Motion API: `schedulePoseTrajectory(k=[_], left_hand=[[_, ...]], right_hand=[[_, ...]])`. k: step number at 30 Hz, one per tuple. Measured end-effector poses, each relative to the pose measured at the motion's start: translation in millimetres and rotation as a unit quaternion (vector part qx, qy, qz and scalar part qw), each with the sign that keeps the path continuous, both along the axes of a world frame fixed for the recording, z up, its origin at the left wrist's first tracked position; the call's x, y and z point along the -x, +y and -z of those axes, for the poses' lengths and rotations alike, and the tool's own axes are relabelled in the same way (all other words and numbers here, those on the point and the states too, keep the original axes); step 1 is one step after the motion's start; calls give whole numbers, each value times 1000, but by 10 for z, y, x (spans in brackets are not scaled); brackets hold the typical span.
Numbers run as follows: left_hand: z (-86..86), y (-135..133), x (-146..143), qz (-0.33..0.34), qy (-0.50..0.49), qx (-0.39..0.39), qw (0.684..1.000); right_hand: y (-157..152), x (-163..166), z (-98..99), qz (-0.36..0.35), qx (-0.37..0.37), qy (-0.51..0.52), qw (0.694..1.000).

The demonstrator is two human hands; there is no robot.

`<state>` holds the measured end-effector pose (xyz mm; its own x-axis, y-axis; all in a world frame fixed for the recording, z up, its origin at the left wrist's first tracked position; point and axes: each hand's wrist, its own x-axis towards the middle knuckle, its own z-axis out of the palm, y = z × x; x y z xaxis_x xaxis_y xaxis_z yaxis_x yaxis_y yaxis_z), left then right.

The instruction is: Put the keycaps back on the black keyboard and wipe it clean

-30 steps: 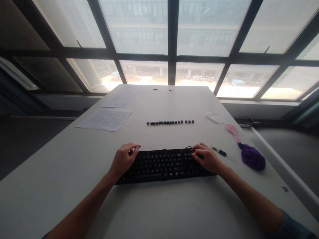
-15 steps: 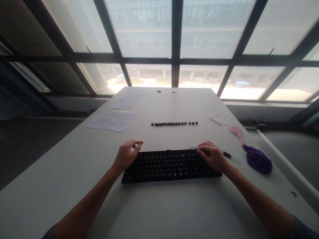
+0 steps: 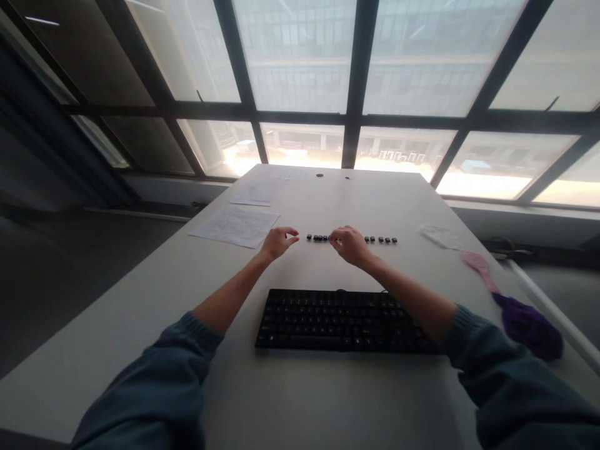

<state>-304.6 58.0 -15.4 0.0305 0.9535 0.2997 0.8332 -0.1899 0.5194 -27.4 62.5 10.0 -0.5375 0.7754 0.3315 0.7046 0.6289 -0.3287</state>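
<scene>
A wide framed window (image 3: 300, 56) spans the far side, and before it stretches the long white desk (image 3: 365, 387). Two blue sleeves (image 3: 159, 369) reach in over the near side, the right forearm covering part of the black keyboard (image 3: 319, 319), which lies flat nearest the person. Printed sheets (image 3: 237, 226) rest farther off on the left; on the right edge lies a purple cloth thing (image 3: 532, 328), its narrow end meeting a pink piece (image 3: 478, 262), with a crumpled clear wrapper (image 3: 440, 237) beyond. The left hand (image 3: 278, 242) is just beside the left end of a row of small black keys (image 3: 321, 238), its thumb and forefinger apart with nothing seen between them. The right hand (image 3: 349, 244) is over the row's middle, fingers curled; whether they grip a key cannot be told. The keys lie loose beyond the keyboard, spaced in one fairly straight line, so the row looks mostly laid out, though its middle is hidden and small gaps show towards the right. No key is seen being fitted to the keyboard, which is too dark to show which places are bare.
</scene>
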Motion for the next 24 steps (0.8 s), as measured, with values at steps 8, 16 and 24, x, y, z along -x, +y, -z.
schedulePoseTrajectory(k=[8,16,24], left_hand=[[257,433,-85,44,12,-3,999],[362,512,-148,76,-5,0,997],[31,-227,161,58,-53,-11,997]], right_hand=[[549,613,338,33,19,-58,998],[601,776,404,13,28,-64,997],[49,832,263,-47,41,23,998]])
